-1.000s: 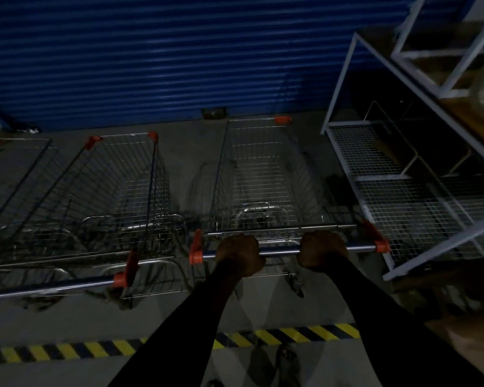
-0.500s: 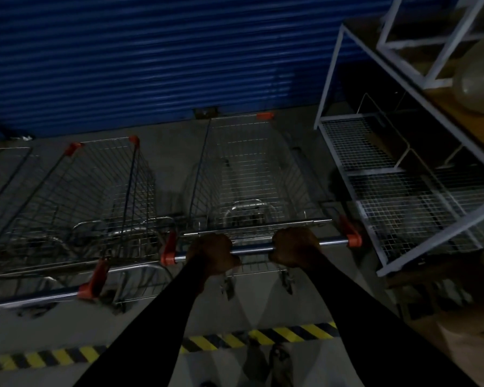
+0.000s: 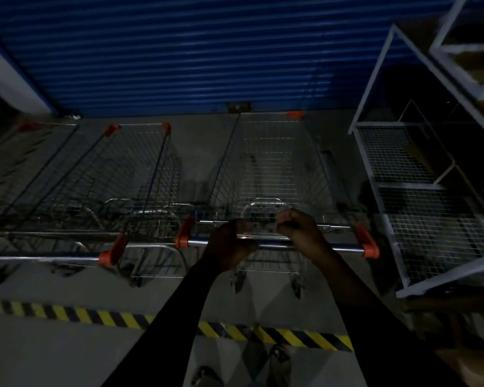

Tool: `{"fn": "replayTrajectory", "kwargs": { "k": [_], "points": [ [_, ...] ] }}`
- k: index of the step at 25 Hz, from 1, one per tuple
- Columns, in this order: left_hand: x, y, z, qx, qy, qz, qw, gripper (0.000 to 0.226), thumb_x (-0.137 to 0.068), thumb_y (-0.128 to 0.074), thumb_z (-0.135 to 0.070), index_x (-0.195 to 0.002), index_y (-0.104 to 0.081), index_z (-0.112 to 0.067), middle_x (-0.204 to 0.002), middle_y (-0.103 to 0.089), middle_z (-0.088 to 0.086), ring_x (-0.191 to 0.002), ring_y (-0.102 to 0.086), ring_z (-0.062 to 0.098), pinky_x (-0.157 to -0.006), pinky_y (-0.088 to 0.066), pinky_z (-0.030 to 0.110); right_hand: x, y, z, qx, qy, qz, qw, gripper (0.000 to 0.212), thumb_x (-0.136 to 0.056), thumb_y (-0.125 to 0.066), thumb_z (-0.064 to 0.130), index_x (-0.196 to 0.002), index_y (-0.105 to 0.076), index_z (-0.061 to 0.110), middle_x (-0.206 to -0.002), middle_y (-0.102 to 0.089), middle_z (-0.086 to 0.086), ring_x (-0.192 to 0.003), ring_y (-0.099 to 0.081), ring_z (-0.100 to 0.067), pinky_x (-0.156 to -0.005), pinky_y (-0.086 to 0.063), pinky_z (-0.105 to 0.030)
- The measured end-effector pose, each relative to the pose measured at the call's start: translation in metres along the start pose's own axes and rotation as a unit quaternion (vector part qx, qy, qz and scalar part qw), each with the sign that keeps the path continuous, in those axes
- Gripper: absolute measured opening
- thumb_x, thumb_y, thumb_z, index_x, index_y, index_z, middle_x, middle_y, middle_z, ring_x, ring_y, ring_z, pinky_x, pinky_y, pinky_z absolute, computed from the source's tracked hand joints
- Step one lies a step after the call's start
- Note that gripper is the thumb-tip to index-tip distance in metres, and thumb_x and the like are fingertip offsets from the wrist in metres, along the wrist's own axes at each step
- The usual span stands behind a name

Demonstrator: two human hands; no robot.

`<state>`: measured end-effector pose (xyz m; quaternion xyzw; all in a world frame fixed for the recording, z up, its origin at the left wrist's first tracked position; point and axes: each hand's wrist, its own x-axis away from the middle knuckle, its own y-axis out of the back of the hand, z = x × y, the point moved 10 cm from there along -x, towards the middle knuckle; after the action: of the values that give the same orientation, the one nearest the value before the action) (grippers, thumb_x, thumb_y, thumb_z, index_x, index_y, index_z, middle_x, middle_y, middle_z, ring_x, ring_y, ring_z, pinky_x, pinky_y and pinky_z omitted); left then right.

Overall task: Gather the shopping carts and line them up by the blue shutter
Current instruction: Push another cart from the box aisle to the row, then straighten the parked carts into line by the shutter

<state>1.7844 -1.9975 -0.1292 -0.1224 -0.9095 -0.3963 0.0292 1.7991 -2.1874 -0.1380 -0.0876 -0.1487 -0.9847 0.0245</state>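
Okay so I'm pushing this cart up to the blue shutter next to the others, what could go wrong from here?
The cart has the white wire rack close on its right, so it could scrape or snag there. Its front edge is already near the blue shutter; another push might bump it. The right hand seems only loosely on the handle bar, while the left hand grips it, so steering may drift toward the neighbouring cart.

Leftmost cart (image 3: 25, 163) cut off by edge; rack (image 3: 430, 191) cropped right, dim

Both hands (image 3: 266, 238) on cart handle (image 3: 344, 248)
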Motion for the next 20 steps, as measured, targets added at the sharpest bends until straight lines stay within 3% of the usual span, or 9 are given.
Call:
{"fn": "replayTrajectory", "kwargs": {
  "k": [3,5,6,9,11,15,20],
  "points": [
    [0.014,0.036,-0.019,0.197,0.033,-0.075,0.977,0.056,-0.082,-0.075,-0.039,-0.132,-0.058,-0.02,-0.128,-0.062,-0.002,-0.118,-0.057,0.013,-0.102,-0.044,0.03,0.016,-0.003,0.036,-0.143,0.039,-0.089,0.985,0.029,-0.076,-0.07,0.012,-0.102,-0.065,0.002,-0.098,-0.068,-0.009,-0.092,-0.064,-0.02,-0.084,-0.052,-0.038],
    [0.026,0.071,-0.035,0.284,0.013,-0.146,0.948,0.063,-0.076,-0.073,-0.052,-0.132,-0.058,-0.027,-0.135,-0.062,-0.003,-0.124,-0.058,0.016,-0.103,-0.047,0.037,0.03,-0.012,0.063,-0.164,0.063,-0.103,0.979,0.037,-0.079,-0.07,0.015,-0.115,-0.063,0.01,-0.11,-0.067,-0.004,-0.103,-0.063,-0.016,-0.088,-0.052,-0.035],
    [0.034,0.088,-0.043,0.306,0.007,-0.169,0.937,0.065,-0.076,-0.071,-0.055,-0.133,-0.058,-0.028,-0.136,-0.061,-0.005,-0.125,-0.057,0.013,-0.102,-0.048,0.032,0.039,-0.016,0.078,-0.165,0.081,-0.102,0.978,0.04,-0.08,-0.071,0.019,-0.119,-0.061,0.016,-0.115,-0.066,-0.001,-0.109,-0.062,-0.014,-0.092,-0.051,-0.035],
    [0.066,0.133,-0.068,0.344,-0.034,-0.208,0.915,0.049,-0.093,-0.065,-0.034,-0.138,-0.054,-0.016,-0.138,-0.058,-0.002,-0.114,-0.056,-0.011,-0.087,-0.045,0.007,0.069,-0.023,0.12,-0.179,0.12,-0.11,0.97,0.048,-0.08,-0.069,0.03,-0.125,-0.058,0.022,-0.123,-0.063,0.004,-0.116,-0.058,-0.009,-0.098,-0.048,-0.035],
    [0.09,0.155,-0.079,0.357,-0.064,-0.216,0.906,0.043,-0.096,-0.062,-0.024,-0.137,-0.055,-0.011,-0.136,-0.059,-0.001,-0.106,-0.055,-0.018,-0.08,-0.042,0.001,0.093,-0.028,0.149,-0.2,0.145,-0.113,0.963,0.051,-0.079,-0.068,0.033,-0.127,-0.057,0.02,-0.125,-0.062,0.003,-0.118,-0.057,-0.01,-0.1,-0.047,-0.034],
    [0.144,0.2,-0.08,0.391,-0.112,-0.212,0.888,0.043,-0.095,-0.063,-0.021,-0.135,-0.055,-0.007,-0.139,-0.058,0.004,-0.119,-0.056,-0.003,-0.085,-0.043,0.004,0.151,-0.049,0.201,-0.21,0.188,-0.138,0.949,0.05,-0.081,-0.067,0.037,-0.128,-0.057,0.022,-0.127,-0.063,0.003,-0.12,-0.057,-0.01,-0.095,-0.047,-0.023],
    [0.227,0.26,-0.059,0.421,-0.167,-0.209,0.867,0.054,-0.086,-0.059,-0.033,-0.136,-0.055,-0.013,-0.138,-0.06,-0.003,-0.123,-0.056,-0.002,-0.09,-0.045,0.01,0.225,-0.095,0.256,-0.224,0.239,-0.174,0.929,0.045,-0.083,-0.064,0.027,-0.127,-0.057,0.019,-0.127,-0.063,-0.001,-0.116,-0.059,-0.007,-0.086,-0.048,-0.014]
  ]
}}
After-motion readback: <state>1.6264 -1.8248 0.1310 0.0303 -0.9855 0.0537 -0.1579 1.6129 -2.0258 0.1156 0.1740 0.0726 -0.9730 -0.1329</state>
